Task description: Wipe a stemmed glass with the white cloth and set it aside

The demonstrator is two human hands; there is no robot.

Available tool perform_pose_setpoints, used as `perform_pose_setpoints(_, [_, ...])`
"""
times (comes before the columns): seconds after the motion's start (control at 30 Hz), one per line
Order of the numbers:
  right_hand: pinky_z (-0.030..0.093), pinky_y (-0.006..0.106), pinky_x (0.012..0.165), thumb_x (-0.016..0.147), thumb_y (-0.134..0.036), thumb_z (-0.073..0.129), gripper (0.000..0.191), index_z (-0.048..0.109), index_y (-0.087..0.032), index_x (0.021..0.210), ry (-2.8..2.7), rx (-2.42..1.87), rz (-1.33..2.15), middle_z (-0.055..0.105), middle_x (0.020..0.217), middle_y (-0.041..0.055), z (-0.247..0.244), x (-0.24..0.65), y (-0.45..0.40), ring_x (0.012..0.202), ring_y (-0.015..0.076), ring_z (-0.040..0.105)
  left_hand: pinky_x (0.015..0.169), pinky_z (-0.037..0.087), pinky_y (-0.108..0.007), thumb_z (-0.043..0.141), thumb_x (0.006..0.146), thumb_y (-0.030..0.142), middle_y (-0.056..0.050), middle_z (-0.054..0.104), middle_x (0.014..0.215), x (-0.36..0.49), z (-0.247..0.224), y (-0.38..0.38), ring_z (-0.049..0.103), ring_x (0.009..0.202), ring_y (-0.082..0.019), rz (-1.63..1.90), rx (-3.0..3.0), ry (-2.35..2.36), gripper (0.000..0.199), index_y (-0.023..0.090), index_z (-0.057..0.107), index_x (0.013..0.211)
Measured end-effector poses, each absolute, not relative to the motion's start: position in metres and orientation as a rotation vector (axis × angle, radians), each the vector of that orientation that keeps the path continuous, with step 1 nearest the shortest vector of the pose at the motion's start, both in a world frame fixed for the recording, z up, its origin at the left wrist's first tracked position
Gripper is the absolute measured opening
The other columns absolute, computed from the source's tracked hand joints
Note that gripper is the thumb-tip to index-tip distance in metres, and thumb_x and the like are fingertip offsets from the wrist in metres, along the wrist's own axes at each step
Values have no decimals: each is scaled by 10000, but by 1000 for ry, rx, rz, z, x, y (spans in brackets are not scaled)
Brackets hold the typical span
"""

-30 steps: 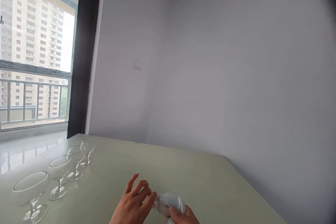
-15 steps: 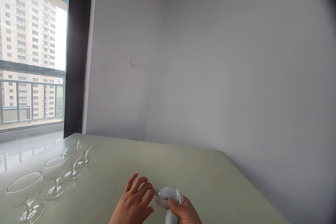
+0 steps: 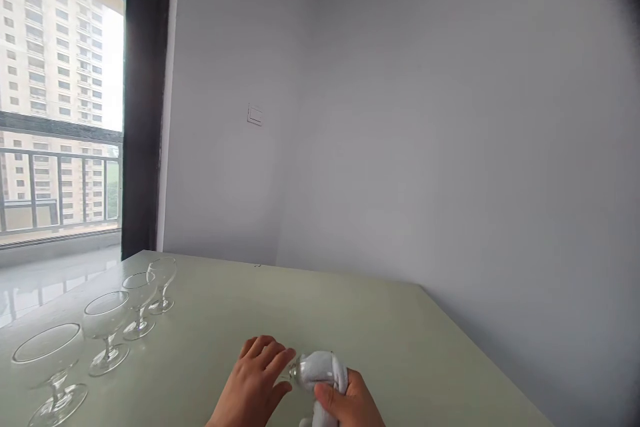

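You have the clear stemmed glass (image 3: 303,371) lying sideways at lower centre of the frame, with soft white cloth (image 3: 325,412) inside its bowl and over the rim; your right hand (image 3: 354,401) is closed on the cloth at the rim; your left hand (image 3: 247,383) curves by the stem, thumb and fingers apart, and I cannot tell if it grips; better to steady the stem lightly, and turn the bowl gently against the cloth; do not twist hard, the thin stem may break; the pale green table (image 3: 380,347) is below.
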State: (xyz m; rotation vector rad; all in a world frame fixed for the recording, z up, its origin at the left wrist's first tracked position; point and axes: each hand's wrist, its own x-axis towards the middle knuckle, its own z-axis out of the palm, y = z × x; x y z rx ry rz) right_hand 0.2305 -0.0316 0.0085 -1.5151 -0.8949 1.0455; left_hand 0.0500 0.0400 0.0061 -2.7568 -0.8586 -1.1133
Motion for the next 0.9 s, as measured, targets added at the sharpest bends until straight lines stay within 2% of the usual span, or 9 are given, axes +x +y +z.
perform_pose_setpoints(0.07, [390, 264, 580, 522, -467, 741, 482, 677, -100, 828, -769, -1314, 1240, 583, 564, 4, 7, 229, -25, 548, 140, 505, 757, 418, -352, 598, 777, 153, 18, 664, 773, 50, 7, 38, 569, 791, -195, -1178, -2574, -750, 152, 230, 593, 908])
perform_pose_setpoints(0.17, [374, 247, 558, 524, -493, 734, 496, 688, -94, 815, -781, -1190, 1328, 560, 535, -7, 9, 225, -24, 517, 118, 469, 675, 400, -321, 540, 824, 151, 23, 641, 692, 46, 8, 42, 542, 666, -163, -1200, -2586, -669, 79, 218, 578, 845])
perform_pose_setpoints(0.27, [386, 249, 596, 547, -405, 744, 423, 684, -123, 857, -933, -1352, 1153, 618, 644, 13, 17, 224, -32, 607, 144, 515, 644, 394, -294, 526, 856, 240, 14, 641, 705, 40, 5, 49, 538, 650, -148, -1140, -2794, -726, 55, 217, 569, 882])
perform_pose_setpoints(0.33, [363, 235, 560, 586, -310, 712, 310, 684, -139, 843, -1165, -1456, 1080, 606, 635, -2, 22, 226, -36, 588, 137, 498, 650, 396, -277, 538, 850, 278, 15, 627, 679, 38, 4, 52, 539, 654, -140, -1111, -2937, -794, 78, 213, 580, 841])
perform_pose_setpoints(0.43, [314, 218, 489, 664, -237, 614, 160, 691, -148, 772, -1641, -1552, 1054, 561, 546, -27, 25, 238, -34, 496, 108, 443, 652, 393, -246, 632, 780, 256, 23, 616, 658, 40, 8, 51, 541, 660, -129, -1131, -3162, -917, 57, 203, 620, 764])
perform_pose_setpoints(0.6, [395, 194, 565, 669, -220, 652, 112, 693, -195, 771, -2116, -1531, 879, 671, 650, -14, 20, 266, -28, 607, 141, 573, 622, 372, -211, 715, 604, 161, 43, 596, 625, 46, 18, 38, 529, 669, -129, -1088, -3615, -1547, 76, 185, 689, 672])
perform_pose_setpoints(0.67, [401, 184, 573, 728, -183, 599, 111, 682, -223, 789, -2278, -1443, 687, 690, 677, -27, 24, 273, -32, 605, 128, 593, 573, 356, -213, 735, 566, 203, 43, 564, 580, 46, 16, 36, 497, 614, -121, -1000, -3813, -1704, 105, 164, 695, 656])
perform_pose_setpoints(0.77, [391, 202, 538, 803, -137, 499, 203, 662, -250, 848, -2536, -1202, 134, 722, 794, -38, 40, 275, -41, 579, 111, 600, 482, 294, -219, 726, 598, 394, 41, 507, 510, 43, 10, 36, 429, 495, -94, -909, -4118, -1601, 266, 141, 697, 673])
perform_pose_setpoints(0.9, [360, 250, 476, 779, -53, 449, 313, 632, -241, 950, -2567, -1012, -459, 720, 971, -15, 74, 277, -48, 567, 123, 603, 455, 280, -221, 670, 599, 597, 20, 510, 494, 43, 9, 36, 405, 436, -80, -1182, -4298, -1342, 482, 125, 675, 692])
